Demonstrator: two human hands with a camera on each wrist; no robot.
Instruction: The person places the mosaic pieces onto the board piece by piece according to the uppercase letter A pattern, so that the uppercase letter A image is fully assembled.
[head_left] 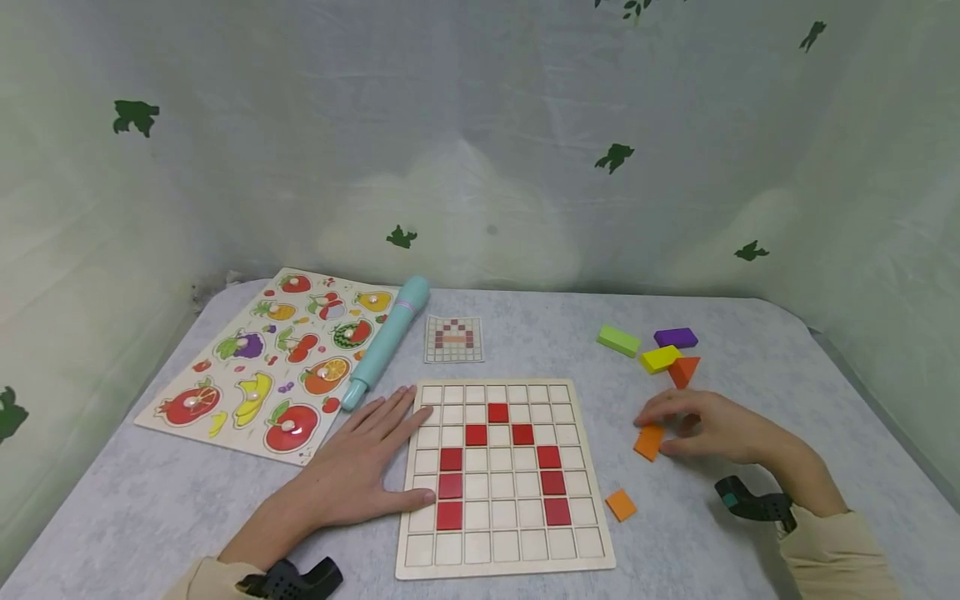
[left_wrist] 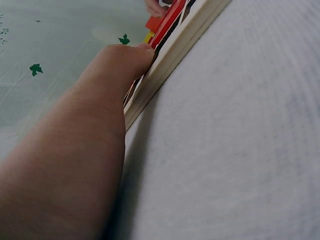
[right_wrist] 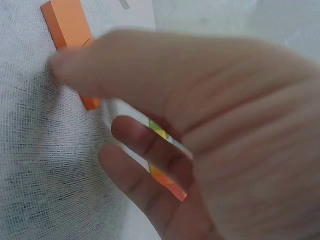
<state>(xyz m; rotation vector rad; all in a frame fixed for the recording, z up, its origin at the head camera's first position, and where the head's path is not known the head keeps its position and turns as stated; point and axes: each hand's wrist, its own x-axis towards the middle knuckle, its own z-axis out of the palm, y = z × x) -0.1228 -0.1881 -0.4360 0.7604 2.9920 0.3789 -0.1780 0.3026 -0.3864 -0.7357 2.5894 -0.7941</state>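
In the head view, my left hand (head_left: 360, 471) lies flat with straight fingers, its index fingertip and thumb on the left edge of a white wooden grid board (head_left: 498, 550). Several red squares (head_left: 450, 515) sit in the board's cells in an arch. To the right of the board, my right hand (head_left: 720, 425) pinches a small orange block (head_left: 648, 443) between thumb and index finger, low at the table. The right wrist view has the thumb covering part of this orange block (right_wrist: 70, 22). A second orange square (head_left: 621, 505) lies beside the board's right edge.
Behind the right hand are green (head_left: 618, 341), yellow (head_left: 660, 359) and purple blocks (head_left: 676, 337) and a red-orange triangle (head_left: 683, 371). A small pattern card (head_left: 453, 339) lies behind the board. At left lie a fruit puzzle board (head_left: 217, 350) and a light-blue tube-shaped object (head_left: 386, 342).
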